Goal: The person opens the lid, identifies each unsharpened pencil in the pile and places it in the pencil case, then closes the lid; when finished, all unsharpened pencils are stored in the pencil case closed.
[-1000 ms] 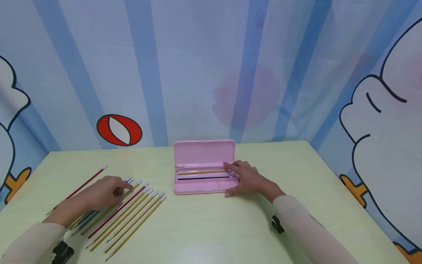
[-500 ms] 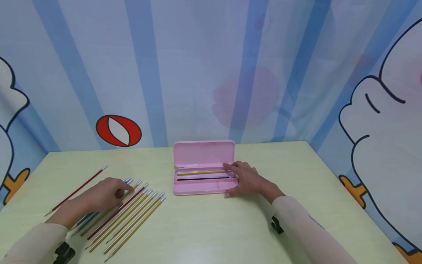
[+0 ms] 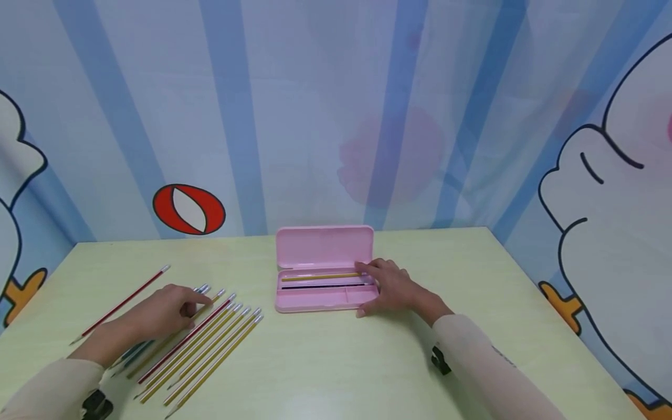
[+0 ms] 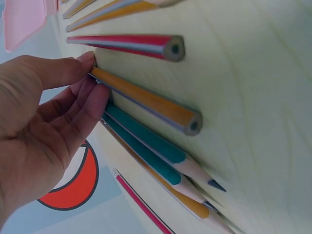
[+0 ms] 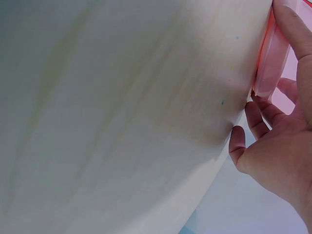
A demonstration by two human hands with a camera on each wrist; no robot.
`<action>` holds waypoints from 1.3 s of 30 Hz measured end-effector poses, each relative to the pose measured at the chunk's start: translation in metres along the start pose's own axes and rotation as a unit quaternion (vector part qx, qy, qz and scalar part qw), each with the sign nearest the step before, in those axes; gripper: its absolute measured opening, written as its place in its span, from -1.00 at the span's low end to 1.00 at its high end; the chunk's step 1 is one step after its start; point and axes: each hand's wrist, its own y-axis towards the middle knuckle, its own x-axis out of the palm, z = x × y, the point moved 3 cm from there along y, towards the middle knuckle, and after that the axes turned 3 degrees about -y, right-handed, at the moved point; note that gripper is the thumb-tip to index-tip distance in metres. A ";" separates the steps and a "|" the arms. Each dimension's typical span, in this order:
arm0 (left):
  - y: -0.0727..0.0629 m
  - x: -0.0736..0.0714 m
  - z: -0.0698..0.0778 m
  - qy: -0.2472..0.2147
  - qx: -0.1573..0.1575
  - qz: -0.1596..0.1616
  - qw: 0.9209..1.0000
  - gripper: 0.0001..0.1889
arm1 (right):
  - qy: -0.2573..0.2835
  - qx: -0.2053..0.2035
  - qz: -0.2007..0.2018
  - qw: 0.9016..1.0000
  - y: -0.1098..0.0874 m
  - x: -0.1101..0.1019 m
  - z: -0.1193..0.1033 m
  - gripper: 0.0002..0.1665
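My left hand [image 3: 160,310] pinches a yellow, unsharpened pencil [image 4: 146,100] near its eraser end, between thumb and fingers. That pencil lies low among a row of pencils. On one side of it are two teal pencils [image 4: 151,139], and on the other a red pencil [image 4: 131,45]. My right hand [image 3: 392,287] holds the right end of a pink pencil case [image 3: 315,300], thumb at the front and fingers over the back. The case stands with its lid up. A yellow pencil [image 3: 315,277] and a dark, slim one [image 3: 320,286] lie inside, their right ends near my fingers.
Several more yellow pencils [image 3: 220,364] lie slanted at the left front of the pale table [image 3: 336,373]. One red pencil [image 3: 126,301] rests apart, farther left. A striped blue cloth [image 3: 315,116] with cartoon figures hangs behind the table's back edge.
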 end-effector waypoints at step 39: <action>-0.002 -0.001 -0.004 -0.017 0.001 0.006 1.000 -0.59 | 0.005 0.001 -0.006 1.000 0.000 0.000 -0.001 0.24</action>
